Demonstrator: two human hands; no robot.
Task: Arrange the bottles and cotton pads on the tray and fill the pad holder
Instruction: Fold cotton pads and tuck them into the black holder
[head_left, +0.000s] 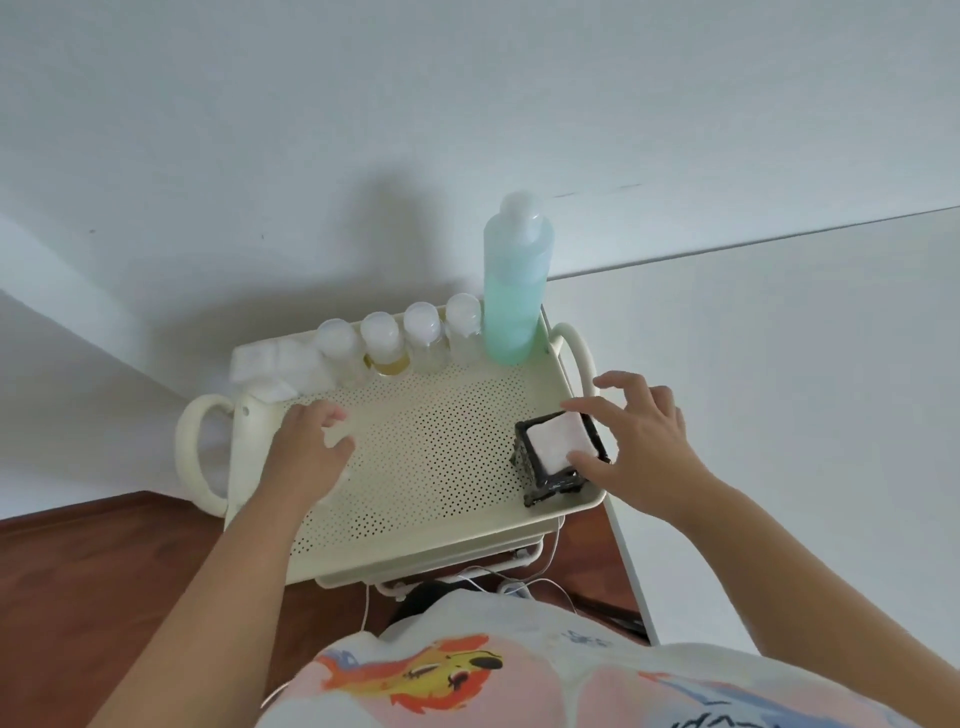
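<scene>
Fingers of the right hand spread apart over the black pad holder, thumb tip touching the white pad on top, other fingers fanned above the far rim, nothing clamped; looks like pressing the stack down so it seats in the holder. Holder sits at the right near corner of the cream perforated tray, lower right of centre in frame, close to the edge, probably kept by the working hand for easy filling. Left hand rests on the tray floor at left, fingers loosely curled and slightly apart, holding nothing as far as visible; likely steadying the tray. Along the far wall of the tray, four small clear bottles with white caps stand upright in a row, touching or nearly so, one with yellowish liquid. Tall green bottle stands upright at the far right corner, just beside the row; tall item at the back keeps the front clear. Loose white pads piled at the far left corner, partly over the rim near the left handle. Holder appears full to the top; the corner pile may still need tidying. White bench to the right carries nothing visible.
</scene>
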